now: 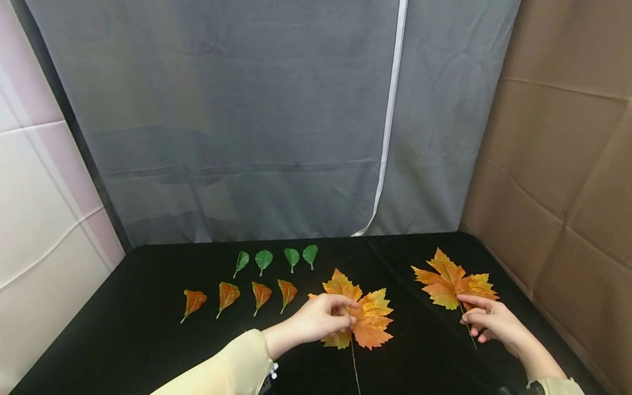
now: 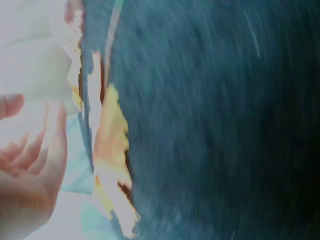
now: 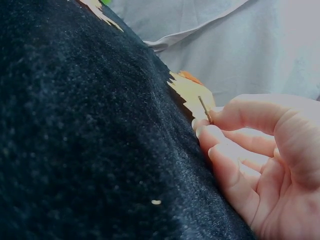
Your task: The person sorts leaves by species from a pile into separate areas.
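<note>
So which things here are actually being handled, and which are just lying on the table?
In hand:
- left hand on the left maple leaf
- right hand pinching the stem of the right maple leaf

Lying about:
- four small green leaves, in a row
- four small orange leaves, in a row
- black tablecloth

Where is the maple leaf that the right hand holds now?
In the head view, that maple leaf lies on the black table at the right, near the brown wall; the right hand pinches its stem.
</note>
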Available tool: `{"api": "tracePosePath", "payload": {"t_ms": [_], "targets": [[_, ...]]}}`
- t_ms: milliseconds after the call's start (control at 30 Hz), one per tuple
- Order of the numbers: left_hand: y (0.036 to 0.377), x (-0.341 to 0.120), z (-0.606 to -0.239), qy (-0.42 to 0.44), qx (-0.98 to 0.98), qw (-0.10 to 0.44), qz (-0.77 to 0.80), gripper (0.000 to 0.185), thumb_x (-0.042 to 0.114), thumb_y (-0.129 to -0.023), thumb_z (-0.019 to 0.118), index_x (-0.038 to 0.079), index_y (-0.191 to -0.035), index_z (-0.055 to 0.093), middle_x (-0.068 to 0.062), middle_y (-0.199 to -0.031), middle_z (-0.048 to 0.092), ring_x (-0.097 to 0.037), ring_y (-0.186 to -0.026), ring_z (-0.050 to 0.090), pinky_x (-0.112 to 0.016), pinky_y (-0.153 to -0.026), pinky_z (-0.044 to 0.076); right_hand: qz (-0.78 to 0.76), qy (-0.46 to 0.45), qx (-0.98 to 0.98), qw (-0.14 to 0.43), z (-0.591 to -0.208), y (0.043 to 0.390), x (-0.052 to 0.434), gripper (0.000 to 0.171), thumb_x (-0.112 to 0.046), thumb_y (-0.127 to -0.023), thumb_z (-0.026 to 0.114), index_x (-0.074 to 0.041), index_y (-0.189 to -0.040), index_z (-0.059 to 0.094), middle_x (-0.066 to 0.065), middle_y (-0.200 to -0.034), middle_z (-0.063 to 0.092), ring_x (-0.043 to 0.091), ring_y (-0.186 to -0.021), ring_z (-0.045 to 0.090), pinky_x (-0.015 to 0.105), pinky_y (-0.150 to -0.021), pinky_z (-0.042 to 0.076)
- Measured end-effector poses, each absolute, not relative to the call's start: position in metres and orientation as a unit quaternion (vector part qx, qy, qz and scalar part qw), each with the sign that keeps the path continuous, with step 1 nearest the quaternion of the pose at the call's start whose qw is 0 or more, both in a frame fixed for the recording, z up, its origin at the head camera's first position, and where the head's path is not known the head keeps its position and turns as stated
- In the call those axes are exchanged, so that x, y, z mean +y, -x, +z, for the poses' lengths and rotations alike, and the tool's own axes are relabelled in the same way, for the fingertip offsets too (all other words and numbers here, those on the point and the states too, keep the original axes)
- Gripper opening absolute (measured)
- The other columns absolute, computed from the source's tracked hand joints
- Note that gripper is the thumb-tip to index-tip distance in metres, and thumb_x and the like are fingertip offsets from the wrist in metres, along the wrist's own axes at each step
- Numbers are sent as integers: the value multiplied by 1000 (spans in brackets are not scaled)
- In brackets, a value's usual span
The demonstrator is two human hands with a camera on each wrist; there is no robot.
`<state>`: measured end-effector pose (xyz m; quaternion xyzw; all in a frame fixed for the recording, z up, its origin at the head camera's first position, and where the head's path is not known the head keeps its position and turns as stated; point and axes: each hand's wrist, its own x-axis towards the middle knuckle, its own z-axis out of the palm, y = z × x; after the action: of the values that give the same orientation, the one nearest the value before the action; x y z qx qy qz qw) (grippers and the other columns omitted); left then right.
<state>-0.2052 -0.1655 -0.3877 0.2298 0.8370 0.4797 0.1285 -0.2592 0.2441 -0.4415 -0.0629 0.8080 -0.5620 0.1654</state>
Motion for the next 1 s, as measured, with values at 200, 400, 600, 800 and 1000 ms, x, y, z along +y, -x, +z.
{"api": "tracePosePath", "payload": {"t_ms": [200, 400, 600, 800, 1000], "targets": [[208, -169, -390, -333, 914, 15, 230, 63, 42, -90, 66, 13, -143, 49, -6, -143, 49, -23, -133, 42, -44, -106, 36, -563, 64, 807, 164, -441, 259, 244, 66, -12, -92, 61, 12, -144, 29, 9, -90, 69, 12, -59, 58, 27, -52, 52], [204, -167, -398, -340, 929, 71, 126, 88, 64, -85, 59, 20, -154, 28, -5, -159, 22, -24, -146, 14, -52, -112, 21, -564, 61, 806, 167, -440, 258, 244, 66, -12, -92, 61, 12, -145, 28, 9, -90, 69, 12, -59, 58, 27, -52, 52], [199, -165, -405, -311, 939, 114, 89, 91, 72, -82, 56, 26, -154, 27, -1, -160, 18, -19, -147, 10, -52, -113, 17, -566, 60, 804, 173, -441, 257, 242, 67, -12, -92, 61, 12, -145, 28, 9, -90, 69, 11, -59, 58, 26, -52, 52], [199, -162, -409, -299, 943, 128, 74, 92, 73, -80, 56, 27, -154, 28, 0, -160, 19, -18, -147, 10, -52, -113, 17, -565, 59, 805, 172, -442, 257, 241, 67, -12, -92, 61, 12, -145, 28, 9, -90, 70, 12, -59, 58, 26, -52, 52], [201, -158, -410, -287, 944, 152, 53, 92, 75, -81, 52, 29, -155, 22, 4, -161, 13, -17, -147, 7, -51, -113, 17, -562, 53, 807, 172, -439, 257, 242, 68, -11, -92, 62, 12, -145, 27, 8, -89, 69, 12, -60, 58, 27, -53, 52]]}}
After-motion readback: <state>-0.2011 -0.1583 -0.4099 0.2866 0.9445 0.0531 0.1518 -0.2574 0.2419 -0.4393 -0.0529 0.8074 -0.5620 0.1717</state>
